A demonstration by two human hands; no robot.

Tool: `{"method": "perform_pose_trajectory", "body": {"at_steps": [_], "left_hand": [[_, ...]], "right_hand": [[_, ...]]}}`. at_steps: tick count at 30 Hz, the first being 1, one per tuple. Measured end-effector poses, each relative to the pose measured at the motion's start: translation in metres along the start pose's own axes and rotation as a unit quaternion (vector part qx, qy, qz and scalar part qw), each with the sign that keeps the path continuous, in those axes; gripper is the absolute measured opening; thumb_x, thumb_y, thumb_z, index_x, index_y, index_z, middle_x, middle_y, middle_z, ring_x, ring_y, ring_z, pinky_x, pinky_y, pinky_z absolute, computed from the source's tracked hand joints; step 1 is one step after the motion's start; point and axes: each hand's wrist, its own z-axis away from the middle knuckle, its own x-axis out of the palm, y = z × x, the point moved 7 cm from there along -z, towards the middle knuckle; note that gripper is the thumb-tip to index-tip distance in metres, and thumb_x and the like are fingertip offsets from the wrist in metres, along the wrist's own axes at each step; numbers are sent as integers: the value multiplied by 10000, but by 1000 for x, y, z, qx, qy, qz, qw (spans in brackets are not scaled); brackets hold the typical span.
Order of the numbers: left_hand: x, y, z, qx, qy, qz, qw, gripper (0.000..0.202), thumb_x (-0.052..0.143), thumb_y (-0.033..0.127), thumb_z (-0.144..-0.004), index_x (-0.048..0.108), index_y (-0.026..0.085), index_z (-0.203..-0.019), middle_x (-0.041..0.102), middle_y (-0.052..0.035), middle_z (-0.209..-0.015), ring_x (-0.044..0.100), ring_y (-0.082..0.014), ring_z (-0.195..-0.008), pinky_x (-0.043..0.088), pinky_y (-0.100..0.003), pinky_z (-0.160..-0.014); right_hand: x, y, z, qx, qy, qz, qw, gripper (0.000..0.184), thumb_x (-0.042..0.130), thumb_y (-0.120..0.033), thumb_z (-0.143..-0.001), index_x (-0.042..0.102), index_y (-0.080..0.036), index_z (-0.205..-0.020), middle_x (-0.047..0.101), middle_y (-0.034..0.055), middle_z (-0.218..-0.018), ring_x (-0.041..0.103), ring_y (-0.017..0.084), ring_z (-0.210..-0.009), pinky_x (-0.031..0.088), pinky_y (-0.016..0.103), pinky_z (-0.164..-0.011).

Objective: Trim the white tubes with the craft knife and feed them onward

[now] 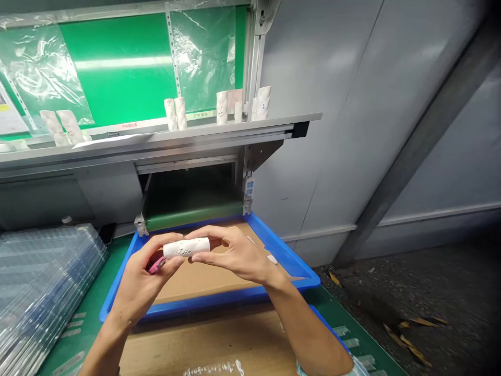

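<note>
Both my hands hold a small white cylinder [187, 246] with dark script on its side, lying level above a blue tray [282, 249]. My left hand [143, 279] pinches the cylinder's left end, and a small pink object [156, 265] is tucked under its fingers. My right hand [235, 253] grips the right end with fingers curled round it. Brown cardboard [199, 279] lines the tray's floor.
A stack of clear plastic trays [43, 282] lies at the left on the green bench. A shelf [164, 138] above carries several upright white cylinders [175, 113] before a green board. A grey wall and dark floor [422, 292] with debris lie to the right.
</note>
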Motion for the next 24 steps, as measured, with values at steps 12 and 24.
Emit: {"method": "perform_pose_trajectory", "body": {"at_steps": [12, 24], "left_hand": [[-7, 6, -4, 48, 4, -15, 999, 221, 798, 384, -921, 836, 254, -1096, 853, -20, -962, 731, -133, -689, 547, -161, -559], [-14, 9, 1, 145, 9, -57, 988, 234, 781, 341, -1004, 793, 342, -1238, 844, 21, -1103, 770, -111, -869, 577, -130, -770]], "right_hand": [[4, 10, -3, -12, 10, -27, 1000, 376, 939, -357, -848, 825, -189, -1164, 817, 34, -1002, 767, 199, -927, 617, 282, -826], [14, 2, 1, -34, -66, -129, 989, 419, 743, -305, -1010, 719, -165, -1405, 793, 97, -1145, 774, 208, -1047, 637, 329, -880]]}}
